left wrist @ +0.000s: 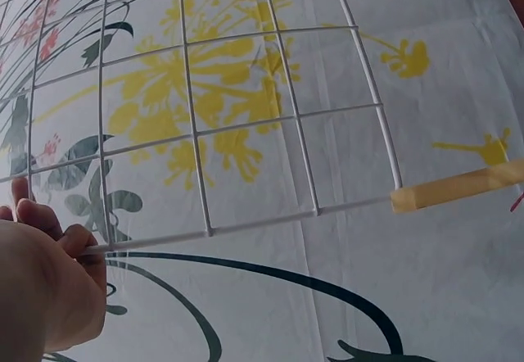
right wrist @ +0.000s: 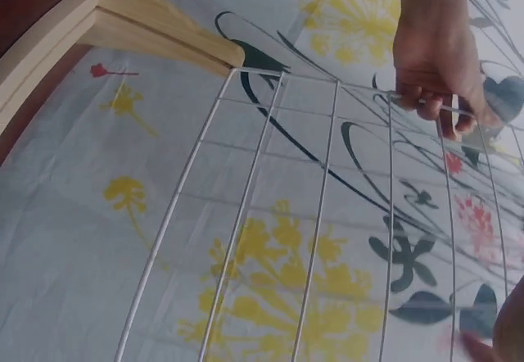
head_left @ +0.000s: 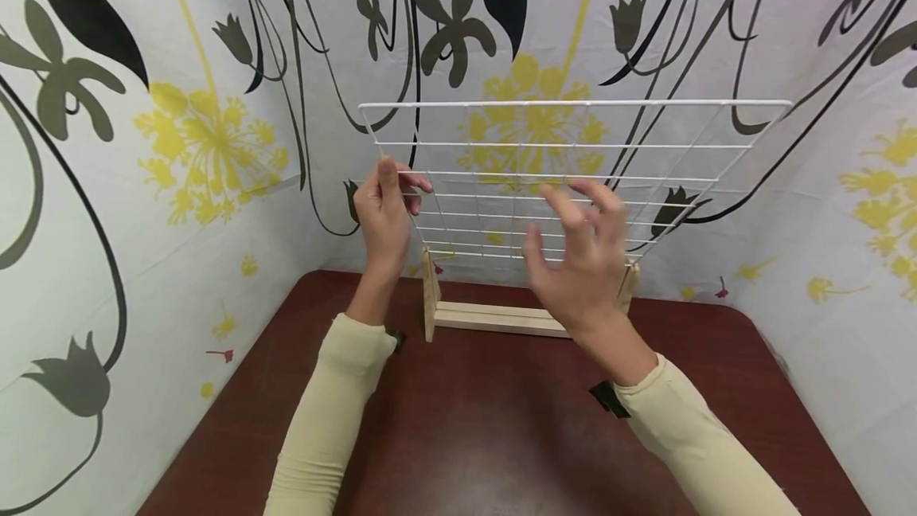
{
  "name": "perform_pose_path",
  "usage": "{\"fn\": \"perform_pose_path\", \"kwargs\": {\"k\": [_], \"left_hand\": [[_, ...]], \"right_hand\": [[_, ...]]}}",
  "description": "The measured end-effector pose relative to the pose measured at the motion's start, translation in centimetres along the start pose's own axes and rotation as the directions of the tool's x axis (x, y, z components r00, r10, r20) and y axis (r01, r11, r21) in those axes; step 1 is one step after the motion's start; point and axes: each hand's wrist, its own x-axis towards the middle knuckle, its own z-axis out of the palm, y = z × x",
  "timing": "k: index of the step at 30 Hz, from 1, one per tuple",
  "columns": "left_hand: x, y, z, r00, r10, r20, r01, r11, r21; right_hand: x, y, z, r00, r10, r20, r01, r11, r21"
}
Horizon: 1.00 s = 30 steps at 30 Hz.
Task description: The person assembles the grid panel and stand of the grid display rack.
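Observation:
A white wire grid panel [head_left: 573, 103] stands tilted, its lower edge at a pale wooden stand [head_left: 501, 318] with an upright at each end. My left hand [head_left: 387, 213] grips the panel's left side wire, thumb up along it. The left wrist view shows the fingers [left wrist: 75, 237] curled around that edge wire. In front of the grid, my right hand [head_left: 583, 253] hovers with its fingers loosely bent and slightly blurred, holding nothing. Only part of it enters the right wrist view, at the lower right edge.
The stand sits on a dark red-brown table [head_left: 466, 420] near its back edge. A white cloth with printed flowers [head_left: 215, 150] hangs behind and along both sides. Dark straps show at both sleeve cuffs.

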Motion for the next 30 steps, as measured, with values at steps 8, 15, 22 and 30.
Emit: {"fn": "perform_pose_path", "kwargs": {"k": [8, 15, 22, 30], "left_hand": [[0.6, 0.0, 0.3, 1.0, -0.017, 0.001, 0.017, 1.0, 0.014], [1.1, -0.5, 0.5, 1.0, -0.022, 0.016, 0.022, 0.998, 0.056], [1.9, -0.5, 0.5, 1.0, -0.018, 0.005, 0.017, 0.992, 0.122], [2.5, -0.4, 0.6, 0.994, -0.073, 0.078, 0.072, 0.997, 0.01]], "right_hand": [[4.2, 1.7, -2.9, 0.873, 0.203, -0.443, -0.199, 0.978, 0.056], [6.3, 3.7, -6.4, 0.86, 0.439, -0.26, -0.416, 0.898, 0.141], [6.4, 4.4, -6.5, 0.848, 0.523, -0.085, -0.493, 0.837, 0.236], [6.3, 6.6, -5.3, 0.802, 0.595, -0.05, -0.474, 0.685, 0.553]]}}
